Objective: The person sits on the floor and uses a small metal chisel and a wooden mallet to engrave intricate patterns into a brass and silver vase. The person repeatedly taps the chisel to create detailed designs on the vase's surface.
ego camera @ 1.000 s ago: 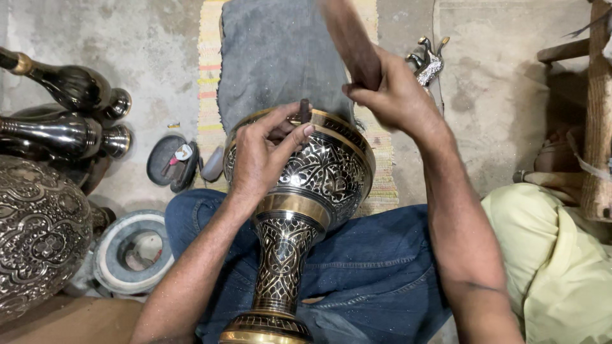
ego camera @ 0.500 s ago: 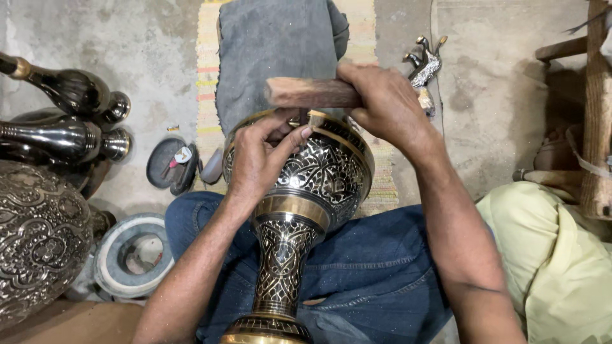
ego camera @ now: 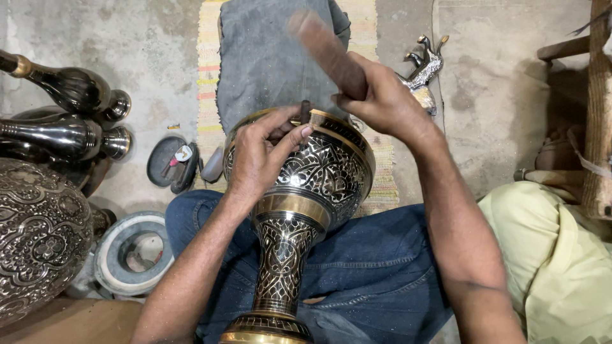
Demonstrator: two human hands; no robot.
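Engraved vase across the lap, chisel at its rim, mallet raised.

The vase [ego camera: 306, 210] lies on the person's jeans [ego camera: 376, 267], foot nearest the camera, its black-and-brass belly pointing away. The left hand [ego camera: 258, 156] rests on the belly, fingers [ego camera: 290, 137] pinched around a small dark chisel [ego camera: 305, 111] set against the rim. Just beyond, the right hand [ego camera: 382, 105] has its fingers closed around a wooden mallet [ego camera: 325, 48], tilted up and blurred over the grey cloth [ego camera: 268, 57]. Dark vases [ego camera: 70, 114] lie far left on the floor.

No packages, labels, signs, screens
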